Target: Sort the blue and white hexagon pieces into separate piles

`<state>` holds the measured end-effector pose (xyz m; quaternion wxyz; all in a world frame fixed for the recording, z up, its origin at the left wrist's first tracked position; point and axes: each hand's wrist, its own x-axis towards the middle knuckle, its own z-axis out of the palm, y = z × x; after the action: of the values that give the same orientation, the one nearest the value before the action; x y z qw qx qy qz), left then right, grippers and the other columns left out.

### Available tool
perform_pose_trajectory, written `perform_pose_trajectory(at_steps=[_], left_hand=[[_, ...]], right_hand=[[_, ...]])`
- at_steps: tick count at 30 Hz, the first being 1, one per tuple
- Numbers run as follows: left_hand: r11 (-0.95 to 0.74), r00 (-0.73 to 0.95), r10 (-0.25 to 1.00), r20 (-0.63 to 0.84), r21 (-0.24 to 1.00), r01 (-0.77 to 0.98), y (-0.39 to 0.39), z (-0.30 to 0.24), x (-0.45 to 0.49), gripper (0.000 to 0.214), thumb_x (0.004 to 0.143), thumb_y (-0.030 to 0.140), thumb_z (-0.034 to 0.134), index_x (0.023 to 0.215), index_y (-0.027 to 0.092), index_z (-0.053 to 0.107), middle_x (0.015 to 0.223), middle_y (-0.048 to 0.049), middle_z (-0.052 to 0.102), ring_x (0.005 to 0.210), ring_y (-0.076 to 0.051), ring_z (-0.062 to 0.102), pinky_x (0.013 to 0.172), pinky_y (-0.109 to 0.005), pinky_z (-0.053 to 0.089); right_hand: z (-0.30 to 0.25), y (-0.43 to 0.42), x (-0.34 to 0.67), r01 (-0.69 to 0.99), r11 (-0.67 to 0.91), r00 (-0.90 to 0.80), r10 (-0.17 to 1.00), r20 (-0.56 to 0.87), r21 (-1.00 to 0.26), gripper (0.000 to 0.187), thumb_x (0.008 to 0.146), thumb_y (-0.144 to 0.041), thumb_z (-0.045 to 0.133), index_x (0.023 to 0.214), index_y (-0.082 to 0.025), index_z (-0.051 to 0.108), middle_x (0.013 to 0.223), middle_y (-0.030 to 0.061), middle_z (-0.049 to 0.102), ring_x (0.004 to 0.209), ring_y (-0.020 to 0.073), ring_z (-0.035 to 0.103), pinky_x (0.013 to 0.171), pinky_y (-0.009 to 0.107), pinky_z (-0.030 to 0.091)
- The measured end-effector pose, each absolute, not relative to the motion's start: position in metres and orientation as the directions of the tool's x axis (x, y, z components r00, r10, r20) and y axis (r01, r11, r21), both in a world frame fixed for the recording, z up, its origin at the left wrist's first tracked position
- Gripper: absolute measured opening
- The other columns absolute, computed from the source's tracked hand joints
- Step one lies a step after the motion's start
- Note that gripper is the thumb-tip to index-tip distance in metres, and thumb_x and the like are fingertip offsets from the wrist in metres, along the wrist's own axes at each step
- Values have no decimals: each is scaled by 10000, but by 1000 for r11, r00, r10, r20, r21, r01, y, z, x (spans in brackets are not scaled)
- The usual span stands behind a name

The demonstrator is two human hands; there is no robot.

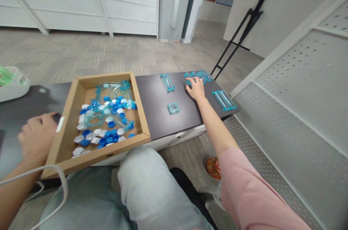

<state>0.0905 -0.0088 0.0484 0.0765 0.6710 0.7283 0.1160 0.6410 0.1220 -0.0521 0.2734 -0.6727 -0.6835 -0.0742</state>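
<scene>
My right hand (196,89) reaches to the far right of the dark table, its fingers bent around the near end of a clear teal plastic piece (188,82). Beside it lies a row of similar teal pieces (203,75). Closer to my forearm is a group of teal rods (224,100) laid side by side. Left of my right hand, a single teal rod-like piece (168,82) and a squarish teal piece (173,108) lie apart. My left hand (38,136) rests on the table against the box's left side, fingers loosely bent, with a dark spot at the fingertips.
A cardboard box (141,114) holds blue and white hexagonal pieces (108,134) and clear teal parts (94,118). A white basket (13,85) stands far left. A white cable (63,183) loops by my left arm. A perforated panel (293,114) borders the right.
</scene>
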Motion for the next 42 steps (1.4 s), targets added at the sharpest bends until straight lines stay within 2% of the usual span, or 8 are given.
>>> perform_pose_trajectory(at_steps=[6,10,16,20,24,29,36,42], left_hand=[[220,-261,958,119,282,934,-4,27,68,375,1058,344,561,1350,192,740,1251,-225,752,1313,-434,659,1093,-574,537],[345,-382,916,120,250,905,-6,7,46,523,1124,213,360,1538,81,651,1553,-330,652,1428,-448,613,1168,-606,511],[327,-363,926,107,256,910,-4,-6,43,621,1159,322,375,1662,18,576,1678,-361,545,1551,-467,513,1269,-604,432],[339,-387,910,144,278,899,-3,-7,46,631,1127,361,418,1645,68,626,1668,-357,582,1559,-496,532,1280,-624,437],[325,-381,913,146,305,895,-3,-7,47,656,1110,382,423,1628,39,634,1695,-362,573,1568,-507,530,1291,-622,434],[300,-368,915,167,330,895,-4,-8,47,651,1090,378,442,1609,39,640,1703,-356,579,1563,-504,528,1286,-630,435],[294,-369,914,168,352,889,-4,-8,47,640,1084,388,471,1598,47,644,1716,-345,575,1588,-483,513,1298,-607,426],[293,-373,912,172,364,884,-5,-6,48,595,1086,359,493,1575,62,652,1698,-339,592,1572,-467,526,1295,-597,426]], right_hand=[[-42,125,644,912,97,135,846,516,-398,418,980,-263,622,1349,-178,798,1240,210,773,1283,423,655,1248,671,459],[-25,116,618,858,197,106,837,537,-475,358,933,-303,654,1252,-208,789,1131,172,791,1197,405,703,1178,628,501],[20,62,486,654,590,-474,808,350,-473,266,1111,-458,658,1198,-266,820,1080,79,816,847,256,721,967,453,546],[41,25,392,624,711,-697,694,181,-322,319,1116,-511,773,1350,-298,814,1297,104,840,1161,319,790,1086,462,514],[36,16,351,706,664,-674,737,56,-245,511,1013,-508,924,1435,-252,789,1369,191,826,1237,399,798,1074,495,560],[28,22,351,737,591,-625,781,5,-328,578,967,-366,930,1499,-253,733,1142,131,877,1064,369,833,969,449,590],[44,27,355,708,374,-506,860,-61,-599,445,1080,-287,607,1512,-248,703,936,11,853,864,258,786,858,371,579],[45,35,370,362,151,-418,908,-15,-920,296,916,-367,764,1190,-257,780,1044,29,853,948,224,741,853,349,566]])
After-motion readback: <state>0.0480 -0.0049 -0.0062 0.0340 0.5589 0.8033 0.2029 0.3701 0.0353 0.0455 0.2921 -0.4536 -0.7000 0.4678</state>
